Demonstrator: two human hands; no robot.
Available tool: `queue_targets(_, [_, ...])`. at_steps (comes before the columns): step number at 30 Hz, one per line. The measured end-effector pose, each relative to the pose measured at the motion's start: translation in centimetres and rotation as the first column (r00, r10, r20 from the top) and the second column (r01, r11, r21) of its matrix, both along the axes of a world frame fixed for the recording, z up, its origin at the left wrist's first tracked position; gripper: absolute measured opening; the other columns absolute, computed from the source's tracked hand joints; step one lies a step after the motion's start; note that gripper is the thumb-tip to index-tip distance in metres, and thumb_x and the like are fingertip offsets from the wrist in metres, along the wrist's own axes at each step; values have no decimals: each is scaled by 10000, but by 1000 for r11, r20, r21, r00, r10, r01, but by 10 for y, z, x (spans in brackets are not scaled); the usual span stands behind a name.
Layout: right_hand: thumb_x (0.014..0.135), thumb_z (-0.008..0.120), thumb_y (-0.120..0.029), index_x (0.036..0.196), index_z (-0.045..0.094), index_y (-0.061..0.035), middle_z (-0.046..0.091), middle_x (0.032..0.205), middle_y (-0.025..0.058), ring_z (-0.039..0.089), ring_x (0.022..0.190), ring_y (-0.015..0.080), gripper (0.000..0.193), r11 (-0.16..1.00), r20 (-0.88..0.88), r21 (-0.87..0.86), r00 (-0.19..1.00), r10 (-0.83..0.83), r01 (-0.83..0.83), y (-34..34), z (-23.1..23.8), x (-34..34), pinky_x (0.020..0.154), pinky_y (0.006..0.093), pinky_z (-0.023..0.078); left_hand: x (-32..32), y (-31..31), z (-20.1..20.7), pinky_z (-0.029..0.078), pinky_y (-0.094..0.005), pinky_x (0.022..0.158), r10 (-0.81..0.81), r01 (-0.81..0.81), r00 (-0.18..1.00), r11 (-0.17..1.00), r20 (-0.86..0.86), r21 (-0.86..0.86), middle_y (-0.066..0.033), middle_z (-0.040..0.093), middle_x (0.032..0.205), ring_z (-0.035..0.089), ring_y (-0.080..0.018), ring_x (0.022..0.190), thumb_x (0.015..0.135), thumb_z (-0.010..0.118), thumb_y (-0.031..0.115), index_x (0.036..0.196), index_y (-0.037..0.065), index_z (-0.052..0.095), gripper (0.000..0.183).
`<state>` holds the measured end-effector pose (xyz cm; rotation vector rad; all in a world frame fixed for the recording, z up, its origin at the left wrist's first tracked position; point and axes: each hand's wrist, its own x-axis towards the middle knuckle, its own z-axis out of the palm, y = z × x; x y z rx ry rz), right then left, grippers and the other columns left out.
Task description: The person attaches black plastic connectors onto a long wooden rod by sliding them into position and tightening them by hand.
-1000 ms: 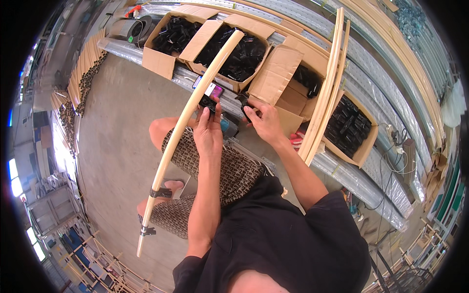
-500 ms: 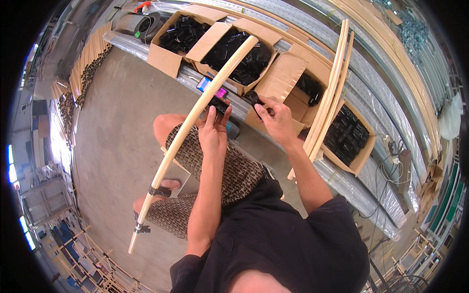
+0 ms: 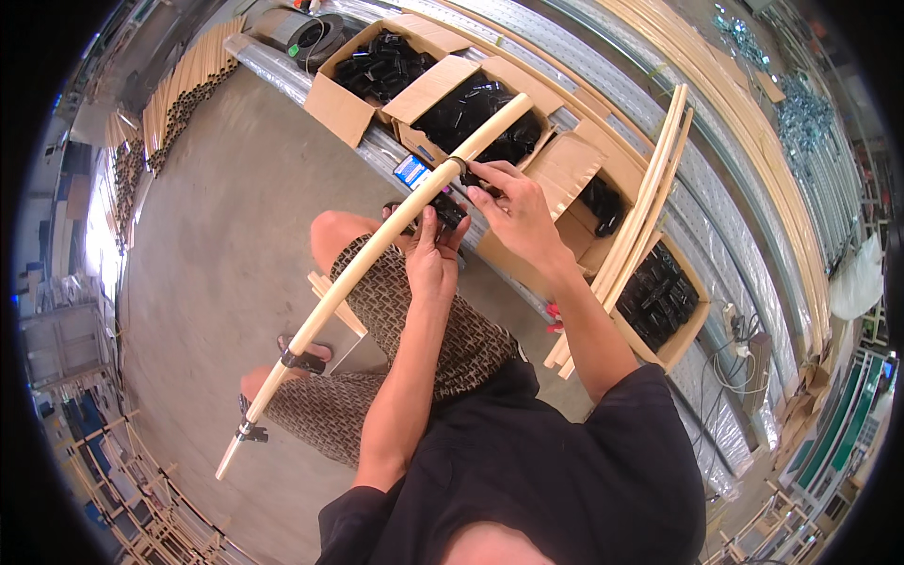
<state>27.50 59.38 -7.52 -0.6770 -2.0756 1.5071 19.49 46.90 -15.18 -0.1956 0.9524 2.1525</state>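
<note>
A long cream-coloured pole (image 3: pixel 350 275) runs slantwise across my lap. Two black clamp-like fittings (image 3: pixel 302 361) are around its lower part. My right hand (image 3: pixel 518 205) is closed in a pinch on a black plastic clip (image 3: pixel 459 166), which meets the pole near its upper end. Beneath the pole, my left hand (image 3: pixel 433 262) grips another black plastic piece (image 3: pixel 449 213) between thumb and fingers. Whether that piece touches the pole, I cannot tell. A phone with a lit screen (image 3: pixel 411 170) lies just behind the pole, partly covered.
Open cardboard boxes (image 3: pixel 341 111) of black plastic parts stand in a row along wrapped metal profiles (image 3: pixel 268 68). More cream poles (image 3: pixel 638 226) lean beside my right forearm. A wire spool (image 3: pixel 315 42) sits at the far end. Stacked poles (image 3: pixel 179 104) are at far left.
My right hand has brought its clip leftward onto the pole, where before it was held apart. The left hand keeps its piece beneath the pole. The whole view has shifted slightly.
</note>
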Motion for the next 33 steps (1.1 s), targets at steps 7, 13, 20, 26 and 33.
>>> queue_targets(7, [933,670,-79,1274,632,11,646,1188,126,701,928,220,355,991,9,131,999,39,-40,13,1,-24,754,319,611,-3,-3,3,568,-368,966,-35,32,998,998,54,44,-112,650,1240,638,-270,1156,1039,540,202,1301,33,549,312])
queue_targets(13, [927,671,-74,1257,641,10,652,1177,130,707,927,222,342,973,90,214,993,73,-91,9,7,-27,742,321,612,-6,-5,4,577,-372,962,-37,36,999,996,14,76,-110,645,1237,638,-267,1149,1041,535,188,1294,27,553,301])
queue_targets(20, [917,680,-70,1236,652,9,663,1137,126,705,884,214,330,989,87,134,995,57,-69,4,15,-26,732,303,604,-9,-2,2,581,-398,949,-34,33,999,997,13,69,-108,647,1228,647,-267,1118,1039,535,162,1299,29,546,292])
queue_targets(26, [912,687,-83,1232,659,1,671,1134,118,694,888,222,332,973,132,219,990,48,-76,8,15,-29,724,310,590,-13,-2,6,582,-397,943,-49,47,998,997,29,68,-116,647,1226,652,-280,1106,1038,539,164,1300,28,541,295])
queue_targets(33, [909,691,-103,1233,662,-9,677,1151,119,692,890,236,339,962,157,255,986,57,-96,6,15,-34,717,312,578,-11,1,4,624,-372,852,51,-54,998,997,44,56,-83,680,1093,689,-206,957,990,637,196,1144,2,645,248])
